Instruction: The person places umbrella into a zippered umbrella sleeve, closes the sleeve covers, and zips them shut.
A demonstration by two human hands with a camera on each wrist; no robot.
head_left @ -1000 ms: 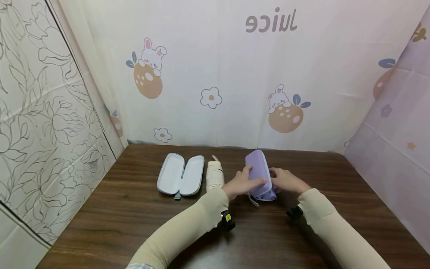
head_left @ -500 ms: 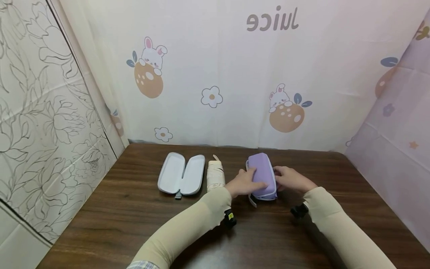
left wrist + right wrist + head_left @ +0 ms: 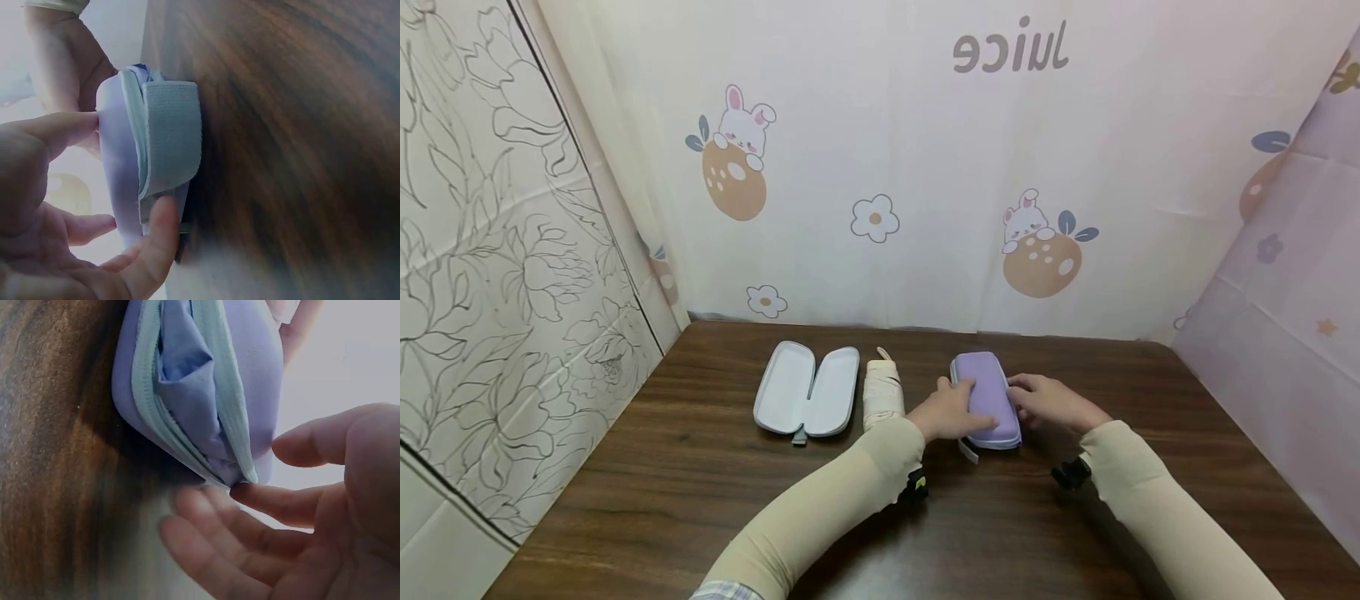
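Note:
A purple zip case (image 3: 983, 367) lies on the table, its lid lowered. Its zip is undone along the right side, where folded purple cloth (image 3: 190, 394) shows between the two halves. My left hand (image 3: 945, 410) grips the case from the left: thumb and a finger rest on the lid, and another finger lies by the pale fabric strap (image 3: 172, 134) on its side. On the opposite side my right hand (image 3: 1051, 402) holds the lid's edge, thumb against the shell and a fingertip at the zip's corner. Its other fingers curl below.
Left of the purple case lies a cream folded umbrella (image 3: 882, 393) with a wrist loop. Further left, a white case (image 3: 785, 387) lies unfolded with both halves facing up. A printed curtain (image 3: 880, 275) hangs behind the wooden table (image 3: 700, 467).
The case's lid has come down from a tilted position to lie nearly flat, covering the purple cloth from above. Both hands have stayed on the case, my right hand shifting slightly right.

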